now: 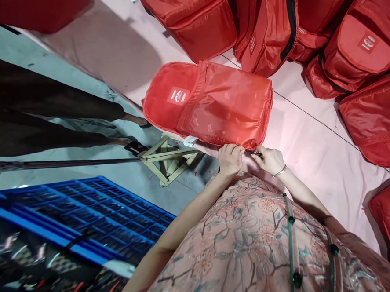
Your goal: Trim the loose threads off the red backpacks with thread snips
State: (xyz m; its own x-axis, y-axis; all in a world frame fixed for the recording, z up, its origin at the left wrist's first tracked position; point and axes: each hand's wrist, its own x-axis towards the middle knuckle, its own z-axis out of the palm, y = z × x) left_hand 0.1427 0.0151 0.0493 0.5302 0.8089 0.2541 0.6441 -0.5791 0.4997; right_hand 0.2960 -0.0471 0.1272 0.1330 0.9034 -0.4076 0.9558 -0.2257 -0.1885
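A red backpack lies on the pink-covered table, its front pocket up and a white printed label on its top part. My left hand is closed, pinching the backpack's lower edge near the corner. Just right of it, my right hand is closed around small dark snips, whose tip points at the same edge. Fingers partly hide the snips. A white tag sticks out from the backpack's near side.
Several more red backpacks stand and lie along the far and right sides of the pink cloth. On the left are a blue crate with dark checkered items beside it, a pale folding stand and another person's legs.
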